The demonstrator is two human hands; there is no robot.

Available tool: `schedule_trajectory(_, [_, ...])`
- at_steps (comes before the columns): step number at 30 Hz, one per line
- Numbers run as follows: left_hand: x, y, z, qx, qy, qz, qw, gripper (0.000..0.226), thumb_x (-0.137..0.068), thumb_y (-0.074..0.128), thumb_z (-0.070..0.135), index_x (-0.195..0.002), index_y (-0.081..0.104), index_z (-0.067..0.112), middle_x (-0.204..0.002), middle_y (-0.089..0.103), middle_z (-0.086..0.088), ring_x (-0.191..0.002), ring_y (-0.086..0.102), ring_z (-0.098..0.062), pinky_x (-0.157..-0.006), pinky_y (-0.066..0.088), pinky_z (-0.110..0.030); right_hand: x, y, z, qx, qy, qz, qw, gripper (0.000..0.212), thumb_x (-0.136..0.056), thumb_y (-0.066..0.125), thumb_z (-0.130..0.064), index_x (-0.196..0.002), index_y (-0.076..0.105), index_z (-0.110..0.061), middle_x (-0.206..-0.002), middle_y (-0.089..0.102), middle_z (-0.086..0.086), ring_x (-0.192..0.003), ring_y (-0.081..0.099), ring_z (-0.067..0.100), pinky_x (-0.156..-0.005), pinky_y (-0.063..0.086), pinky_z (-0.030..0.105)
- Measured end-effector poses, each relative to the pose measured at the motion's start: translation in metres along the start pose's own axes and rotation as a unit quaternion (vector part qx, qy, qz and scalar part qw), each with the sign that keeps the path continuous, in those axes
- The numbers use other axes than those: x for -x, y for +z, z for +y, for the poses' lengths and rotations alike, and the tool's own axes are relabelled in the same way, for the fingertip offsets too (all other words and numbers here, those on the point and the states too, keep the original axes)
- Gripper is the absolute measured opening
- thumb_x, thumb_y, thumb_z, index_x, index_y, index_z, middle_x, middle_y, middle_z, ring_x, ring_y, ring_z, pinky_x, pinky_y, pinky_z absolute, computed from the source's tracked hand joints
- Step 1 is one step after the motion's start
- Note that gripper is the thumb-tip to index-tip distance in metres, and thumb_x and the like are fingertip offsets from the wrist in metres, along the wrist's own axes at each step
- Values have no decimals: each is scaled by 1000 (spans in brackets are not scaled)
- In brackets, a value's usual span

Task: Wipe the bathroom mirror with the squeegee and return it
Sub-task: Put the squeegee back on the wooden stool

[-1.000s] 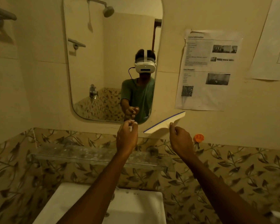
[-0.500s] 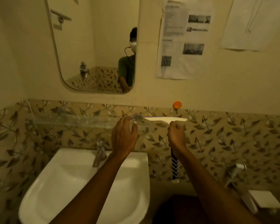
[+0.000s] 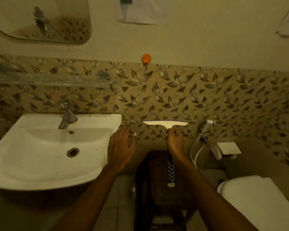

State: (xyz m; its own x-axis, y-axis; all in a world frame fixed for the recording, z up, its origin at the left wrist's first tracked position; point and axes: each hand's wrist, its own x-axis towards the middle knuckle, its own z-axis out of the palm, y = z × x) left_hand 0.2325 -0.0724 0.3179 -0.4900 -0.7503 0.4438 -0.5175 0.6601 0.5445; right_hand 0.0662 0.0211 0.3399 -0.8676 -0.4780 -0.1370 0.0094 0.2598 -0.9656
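The right hand [image 3: 174, 141] grips the squeegee [image 3: 165, 124] below its level blade, handle hanging down over a dark stool [image 3: 157, 180]; the left hand [image 3: 121, 147], fingers spread and holding nothing, hovers just beside the sink [image 3: 40, 164]. The mirror [image 3: 40, 20] hangs well above.

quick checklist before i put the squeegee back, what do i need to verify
1. Grip: right hand holds the white-bladed squeegee with a blue chevron handle just under the blade: ok.
2. Left hand free, fingers relaxed, beside the white ceramic basin: ok.
3. Handle hangs over the dark wooden stool: ok.
4. Blade off the leaf-patterned tile wall: cannot tell.
5. White spray hose apart from the right hand: ok.
6. Rounded wall mirror wiped all over: cannot tell, only its lower corner shows.
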Motion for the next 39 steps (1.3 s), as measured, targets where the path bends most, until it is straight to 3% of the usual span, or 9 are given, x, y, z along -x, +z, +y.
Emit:
schedule_trajectory(7, [39, 112, 53, 0, -50, -79, 996, 62, -95, 29, 53, -147, 37, 20, -153, 38, 0, -144, 29, -17, -109, 12, -29, -48, -61, 92, 61, 71, -33, 995, 35, -103, 40, -38, -78, 53, -17, -68, 55, 5, -61, 53, 22, -62, 45, 37])
schedule_trajectory(13, [49, 206, 69, -27, -60, -125, 990, 57, -95, 36, 44, -139, 50, 10, -144, 51, -8, -137, 44, -26, -106, 35, -39, -104, -79, 173, 118, 115, -51, 985, 31, -102, 41, -39, -76, 50, -25, -81, 61, 16, -77, 62, 39, -74, 53, 53])
schedule_trajectory(15, [49, 231, 64, -39, -71, -144, 986, 55, -95, 38, 42, -139, 48, 11, -144, 51, -8, -138, 42, -25, -106, 37, -42, -119, -81, 185, 131, 134, -54, 981, 31, -103, 38, -38, -88, 56, -18, -87, 63, 15, -82, 63, 38, -68, 54, 42])
schedule_trajectory(19, [51, 284, 42, -44, -82, -174, 980, 53, -98, 41, 40, -144, 43, 14, -151, 43, -5, -143, 32, -23, -112, 31, -43, -163, -73, 235, 154, 160, -72, 972, 35, -106, 34, -34, -109, 56, -7, -92, 58, 8, -64, 51, 11, -36, 35, 12])
schedule_trajectory(22, [58, 323, 20, -30, -104, -185, 977, 52, -99, 43, 38, -144, 41, 14, -152, 40, -5, -144, 30, -23, -114, 27, -43, -189, -52, 278, 168, 181, -74, 966, 38, -105, 33, -37, -111, 56, -8, -89, 57, 2, -66, 52, 9, -54, 44, 22])
schedule_trajectory(26, [68, 365, -14, -19, -125, -183, 975, 53, -97, 39, 40, -142, 45, 12, -150, 43, -6, -143, 32, -23, -114, 31, -47, -211, -26, 327, 179, 195, -79, 961, 39, -104, 37, -39, -109, 57, -7, -106, 64, 14, -96, 62, 29, -91, 50, 47])
schedule_trajectory(30, [73, 396, -37, -33, -120, -204, 971, 58, -96, 31, 46, -141, 46, 12, -149, 44, -6, -143, 34, -23, -111, 35, -47, -225, -16, 358, 195, 188, -81, 959, 38, -104, 37, -38, -111, 56, -5, -89, 62, 10, -78, 60, 23, -80, 49, 39])
schedule_trajectory(34, [82, 413, -45, -37, -127, -226, 965, 61, -95, 28, 48, -144, 42, 14, -152, 40, -3, -145, 29, -20, -113, 28, -40, -227, -13, 376, 221, 185, -114, 951, 40, -102, 36, -38, -116, 57, -7, -107, 64, 15, -99, 61, 33, -90, 49, 41])
schedule_trajectory(39, [81, 407, -38, -40, -130, -233, 963, 62, -95, 27, 49, -144, 42, 14, -152, 41, -4, -145, 29, -20, -113, 30, -41, -228, -12, 364, 227, 136, -35, 964, 42, -103, 39, -34, -91, 60, -1, -81, 61, 14, -79, 61, 29, -83, 52, 47])
